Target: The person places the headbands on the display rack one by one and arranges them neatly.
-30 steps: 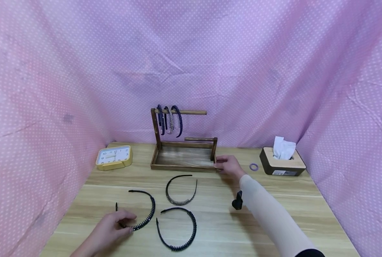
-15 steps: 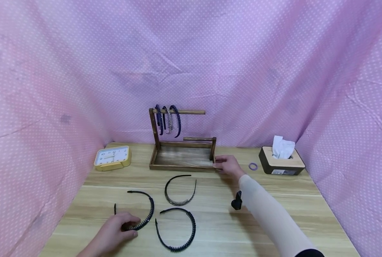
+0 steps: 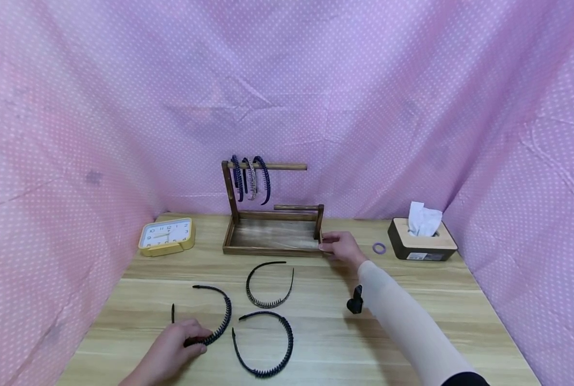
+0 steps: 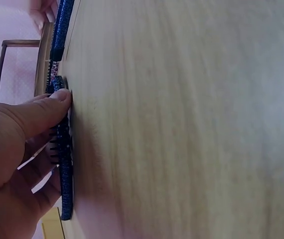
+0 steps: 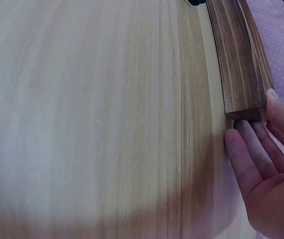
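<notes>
At the front left of the table, my left hand (image 3: 175, 346) pinches the front curve of a dark toothed headband (image 3: 227, 313). In the left wrist view its thumb lies over the dark blue headband (image 4: 65, 186), the fingers behind. Two more toothed headbands lie to its right: one black (image 3: 289, 343), one thinner (image 3: 250, 289) further back. My right hand (image 3: 342, 247) holds the right front corner of a brown wooden rack (image 3: 263, 251). In the right wrist view the thumb sits on the tray's rim (image 5: 246, 59), fingers at its end. Several headbands (image 3: 265, 182) hang from the rack's upper bar.
A yellow clock (image 3: 167, 237) leans back at the left rear. On the right stand a tissue box (image 3: 422, 241) and, nearer the rack, a small purple ring (image 3: 379, 248). A lower short bar (image 3: 296, 207) juts over the rack's tray. Pink dotted cloth (image 3: 287, 80) surrounds the table.
My left hand has slid a little rightward along the headband and its fingers have closed on it. My right hand has stayed at the rack's corner.
</notes>
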`<state>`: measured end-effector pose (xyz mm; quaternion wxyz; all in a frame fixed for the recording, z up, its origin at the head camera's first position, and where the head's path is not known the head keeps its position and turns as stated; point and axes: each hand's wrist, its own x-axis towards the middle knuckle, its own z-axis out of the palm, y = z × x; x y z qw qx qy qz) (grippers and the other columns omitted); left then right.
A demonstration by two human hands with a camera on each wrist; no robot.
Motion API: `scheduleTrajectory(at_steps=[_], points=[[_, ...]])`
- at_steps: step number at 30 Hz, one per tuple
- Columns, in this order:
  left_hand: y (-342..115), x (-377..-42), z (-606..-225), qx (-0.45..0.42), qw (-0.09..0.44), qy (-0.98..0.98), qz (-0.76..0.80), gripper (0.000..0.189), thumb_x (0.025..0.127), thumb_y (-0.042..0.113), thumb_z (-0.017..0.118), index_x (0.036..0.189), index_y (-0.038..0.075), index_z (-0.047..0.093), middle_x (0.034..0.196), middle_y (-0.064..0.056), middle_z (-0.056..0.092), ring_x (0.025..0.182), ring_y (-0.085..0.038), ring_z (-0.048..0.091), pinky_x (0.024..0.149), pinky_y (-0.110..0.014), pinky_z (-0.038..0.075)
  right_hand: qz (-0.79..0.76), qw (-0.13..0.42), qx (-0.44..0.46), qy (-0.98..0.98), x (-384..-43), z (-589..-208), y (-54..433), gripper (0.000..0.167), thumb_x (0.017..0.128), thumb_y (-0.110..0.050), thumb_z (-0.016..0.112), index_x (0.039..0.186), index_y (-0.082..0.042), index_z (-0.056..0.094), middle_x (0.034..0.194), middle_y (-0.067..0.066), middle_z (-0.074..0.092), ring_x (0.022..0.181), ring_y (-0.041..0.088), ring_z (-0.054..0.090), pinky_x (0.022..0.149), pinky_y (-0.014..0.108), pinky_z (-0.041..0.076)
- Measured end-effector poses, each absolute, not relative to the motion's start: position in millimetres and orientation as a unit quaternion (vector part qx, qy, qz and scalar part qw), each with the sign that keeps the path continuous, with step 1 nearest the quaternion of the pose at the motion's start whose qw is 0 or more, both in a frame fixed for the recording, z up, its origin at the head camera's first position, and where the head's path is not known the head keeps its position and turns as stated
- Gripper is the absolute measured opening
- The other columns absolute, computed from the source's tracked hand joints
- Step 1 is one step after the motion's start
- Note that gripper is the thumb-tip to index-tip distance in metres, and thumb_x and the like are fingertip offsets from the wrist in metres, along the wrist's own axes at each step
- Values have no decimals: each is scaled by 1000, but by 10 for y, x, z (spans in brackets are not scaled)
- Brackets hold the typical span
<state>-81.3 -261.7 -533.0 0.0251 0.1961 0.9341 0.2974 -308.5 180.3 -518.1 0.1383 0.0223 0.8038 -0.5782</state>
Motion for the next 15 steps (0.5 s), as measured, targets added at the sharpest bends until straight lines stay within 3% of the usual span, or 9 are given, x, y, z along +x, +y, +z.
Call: scheduleTrajectory(at_steps=[8, 15], points=[[-2577, -730, -5253, 213, -81, 933, 279, 27, 79, 14, 86, 103, 25, 79, 93, 24, 66, 88, 2, 62, 75, -29, 55, -573, 144, 25, 806, -3101, -5190, 1816, 47, 97, -11, 72, 141, -1, 60, 141, 21, 62, 114, 27, 66, 87, 41, 61], [-2496, -739, -5103, 170, -104, 931, 307, 32, 81, 8, 85, 104, 29, 78, 96, 25, 67, 88, 3, 63, 72, -24, 56, -574, 137, 22, 807, -3107, -5230, 1815, 46, 96, -9, 73, 139, 0, 61, 138, 21, 63, 110, 25, 69, 82, 40, 62]])
